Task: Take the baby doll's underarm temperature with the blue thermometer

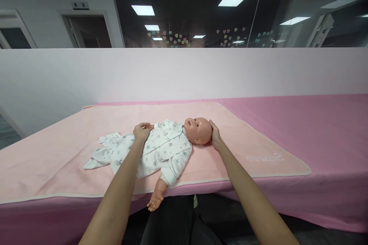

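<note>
A baby doll in a white printed outfit lies on its back on a peach blanket, its head to the right. My left hand is closed at the doll's far hand, with the fingers curled over it. At the other end, my right hand cups the crown of the doll's head; some of its fingers are hidden behind the head. The doll's near arm hangs over the table's front edge, palm up. The outfit's legs lie flat to the left.
Pink cloth covers the table under the blanket. A low white partition stands along the back, with windows and a doorway beyond it. My dark-trousered legs are below the front edge.
</note>
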The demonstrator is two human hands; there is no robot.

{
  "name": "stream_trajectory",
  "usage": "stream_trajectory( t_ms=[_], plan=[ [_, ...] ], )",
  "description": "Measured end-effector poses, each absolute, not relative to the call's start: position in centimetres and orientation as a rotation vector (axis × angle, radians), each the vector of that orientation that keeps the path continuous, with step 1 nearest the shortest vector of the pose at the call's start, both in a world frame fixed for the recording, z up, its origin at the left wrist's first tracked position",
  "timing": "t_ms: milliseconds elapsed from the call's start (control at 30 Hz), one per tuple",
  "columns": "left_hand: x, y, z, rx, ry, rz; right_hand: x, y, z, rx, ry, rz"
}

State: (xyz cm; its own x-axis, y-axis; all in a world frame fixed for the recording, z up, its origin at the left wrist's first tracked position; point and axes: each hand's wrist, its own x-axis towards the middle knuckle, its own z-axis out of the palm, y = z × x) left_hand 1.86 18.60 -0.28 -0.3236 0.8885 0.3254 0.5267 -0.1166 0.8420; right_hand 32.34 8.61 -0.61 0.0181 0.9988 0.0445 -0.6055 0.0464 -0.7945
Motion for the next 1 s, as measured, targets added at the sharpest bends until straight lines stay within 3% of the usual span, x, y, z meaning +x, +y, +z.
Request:
stream_trajectory(
  t_ms=[200, 433, 667, 1000],
  plan=[
    [1.7, 19.2, -0.7, 1.563, 1.82, 1.393, 32.5, 9.0, -0.8, -0.721, -0.689, 1.336],
    [1.5, 19.4, -0.9, 1.571, 1.86, 1.367, 34.1, 9.8, -1.6, -0.876, -0.455, 0.931],
    [1.7, 19.8, -0.8, 1.617, 1.88, 1.271, 33.2, 9.5, -1.6, -0.638, -0.827, 1.466],
    [1.9, 19.4, -0.6, 1.635, 1.932, 1.239, 33.1, 9.5, -1.4, -0.627, -0.785, 1.453]
  ],
)
